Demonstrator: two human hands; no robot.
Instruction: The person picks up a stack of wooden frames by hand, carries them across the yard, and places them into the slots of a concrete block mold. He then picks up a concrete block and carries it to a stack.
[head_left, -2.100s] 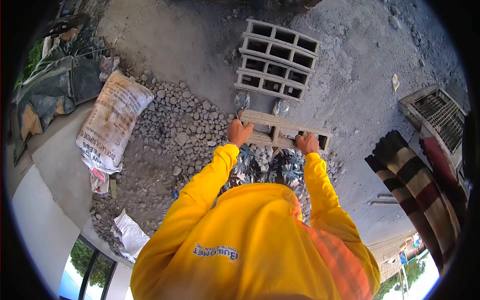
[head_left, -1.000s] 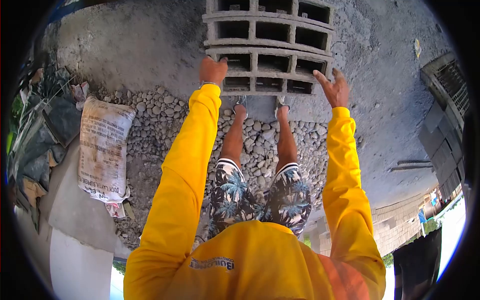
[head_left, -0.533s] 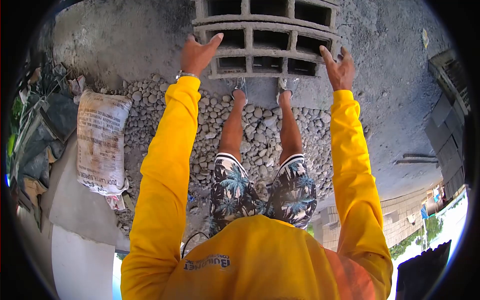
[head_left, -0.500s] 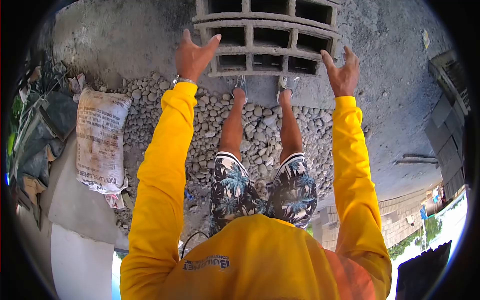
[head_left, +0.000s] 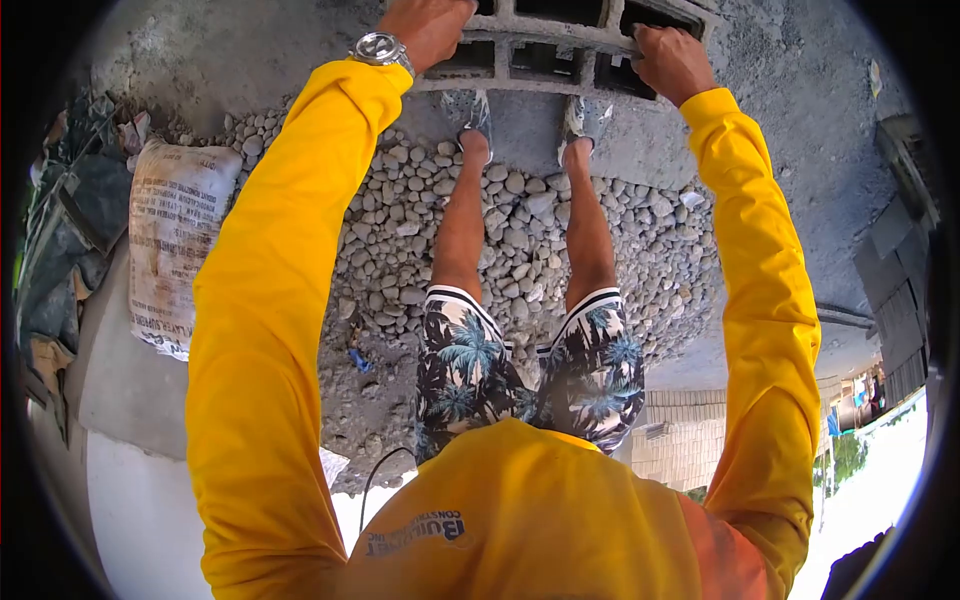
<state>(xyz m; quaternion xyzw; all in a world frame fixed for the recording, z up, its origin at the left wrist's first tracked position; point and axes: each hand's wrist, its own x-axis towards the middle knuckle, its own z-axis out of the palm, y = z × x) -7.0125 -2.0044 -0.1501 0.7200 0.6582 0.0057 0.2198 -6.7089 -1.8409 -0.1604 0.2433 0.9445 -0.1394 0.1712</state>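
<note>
Several grey concrete hollow blocks (head_left: 570, 36) stand together at the top of the view, their open cells facing me. My left hand (head_left: 432, 30), with a metal watch on its wrist, is closed on the left end of a block; its upper part is cut off by the frame edge. At the right end, my right hand (head_left: 674, 60) has its fingers curled over the block's edge into a cell. The fingertips of both hands are partly hidden.
My shoes (head_left: 588, 118) are just below the blocks. Loose stones (head_left: 520, 235) cover the ground around my legs. To the left lies a printed sack (head_left: 180, 235) beside dark sheeting (head_left: 105, 205). Stacked grey blocks (head_left: 890, 285) stand on the right.
Both hands have gone from open and apart beside the blocks to gripping a block at its two ends. The blocks now appear higher in the view.
</note>
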